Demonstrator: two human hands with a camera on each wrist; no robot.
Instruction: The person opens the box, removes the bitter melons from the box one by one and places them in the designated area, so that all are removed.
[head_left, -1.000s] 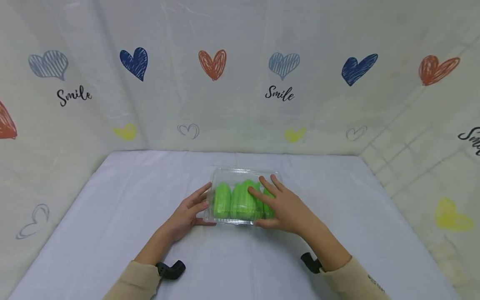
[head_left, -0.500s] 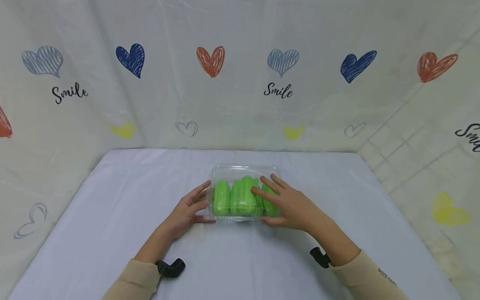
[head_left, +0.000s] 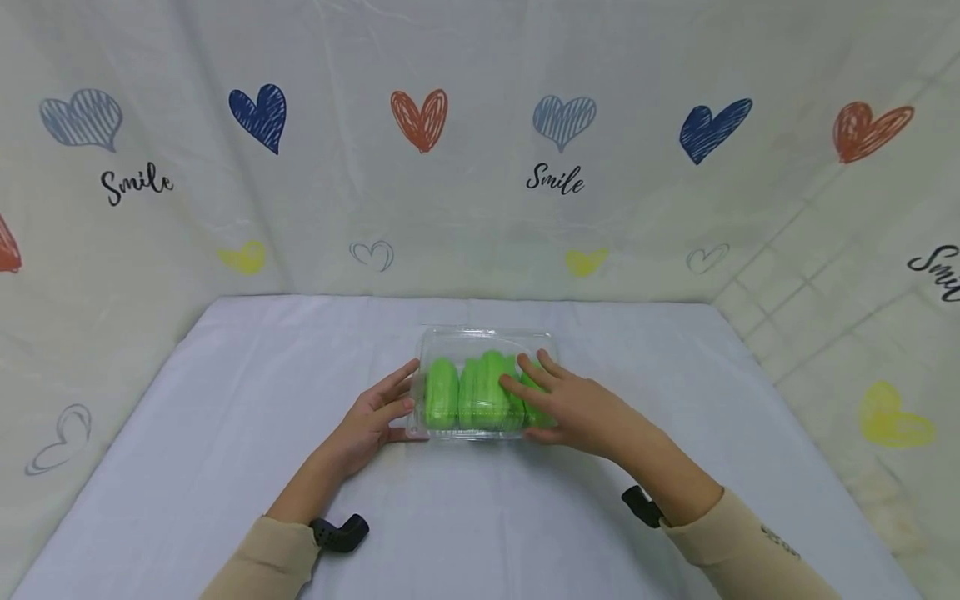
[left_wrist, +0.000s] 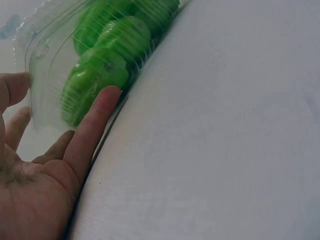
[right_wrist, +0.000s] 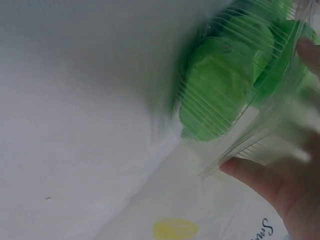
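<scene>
A clear plastic clamshell box (head_left: 465, 337) stands on the white-covered table with its lid down. Inside lie several bright green, elongated, gourd-like pieces (head_left: 487, 404). My left hand (head_left: 367, 425) is at the box's left side, its spread fingers touching the wall; in the left wrist view one finger (left_wrist: 95, 127) reaches along the lower front edge. Over the right part of the lid, my right hand (head_left: 581, 412) is spread with fingers extended. The right wrist view has a fingertip (right_wrist: 232, 166) at the plastic rim, and the rest of that hand is blurred.
White cloth covers the table (head_left: 225, 467). A pale curtain (head_left: 480, 208) printed with hearts and "Smile" surrounds it at the back and sides. Black wrist cameras (head_left: 341, 533) sit below both beige sleeves.
My right hand has shifted slightly to the right over the lid, and its forearm has swung outward. The left hand keeps its place at the box. The head view has moved slightly.
</scene>
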